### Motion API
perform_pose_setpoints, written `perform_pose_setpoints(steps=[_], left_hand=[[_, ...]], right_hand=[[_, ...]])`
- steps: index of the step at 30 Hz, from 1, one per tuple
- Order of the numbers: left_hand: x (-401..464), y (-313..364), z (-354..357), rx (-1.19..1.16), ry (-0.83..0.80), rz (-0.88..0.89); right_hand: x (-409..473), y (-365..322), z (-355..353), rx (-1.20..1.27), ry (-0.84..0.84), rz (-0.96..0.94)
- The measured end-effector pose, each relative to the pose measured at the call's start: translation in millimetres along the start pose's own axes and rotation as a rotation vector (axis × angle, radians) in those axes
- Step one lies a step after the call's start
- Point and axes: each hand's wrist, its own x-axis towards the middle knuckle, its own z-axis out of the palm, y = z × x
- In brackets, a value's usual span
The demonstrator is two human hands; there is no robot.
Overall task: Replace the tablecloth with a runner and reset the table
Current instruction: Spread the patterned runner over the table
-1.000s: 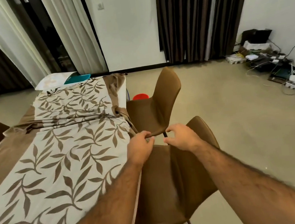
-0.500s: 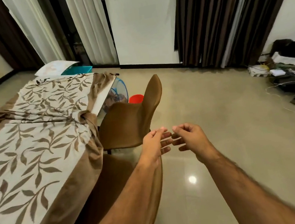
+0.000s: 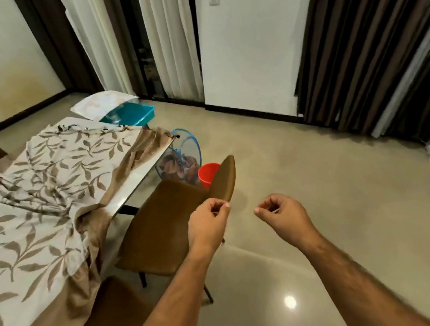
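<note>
The tablecloth [image 3: 38,209], cream with brown leaves and a tan border, lies rumpled across the desk [image 3: 139,180] at your left. Its far right corner is bunched and pulled back, baring a strip of the pale desk top along that edge, and its near edge hangs over the desk's side.

Both your hands are out in front of you over the floor, apart from each other and clear of the cloth. Your left hand [image 3: 208,224] has its fingers [image 3: 218,206] curled in toward the thumb with nothing between them; it sits in front of the backrest of the brown chair [image 3: 167,224], and you cannot tell from here whether it touches it. Your right hand [image 3: 282,214] is likewise loosely closed, fingers folded in and holding nothing.

The chair stands just beside the desk. A second brown chair [image 3: 106,324] is at the bottom, partly hidden by your left forearm. Beyond the desk's corner sit a red bucket [image 3: 208,173] and a blue-rimmed mesh basket [image 3: 180,156]. A teal tray [image 3: 130,115] lies past the desk's far end.
</note>
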Motion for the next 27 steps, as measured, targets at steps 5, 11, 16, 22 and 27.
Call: perform_pose_setpoints(steps=[5,11,16,22,27], left_hand=[[85.0,20.7,28.3,0.059,0.09,-0.048],[189.9,49.2,79.1,0.066,0.325,-0.12],[257.2,70.1,101.9,0.058,0.449,-0.233],[342.0,48.1,102.5,0.044,0.598,-0.357],[426.3,34.4,87.5,0.089,0.633,-0.426]], right_hand=[[117.0,10.0,-26.9,-0.126,-0.096,-0.143],[271.9,10.0,-39.8,-0.178,-0.265,-0.338],[382.5,-11.5,-37.0,-0.256,-0.442,-0.439],[494.9,-28.3,14.9,-0.267,-0.611,-0.515],[577.9,-54.5,62.7,-0.439,-0.768,-0.568]])
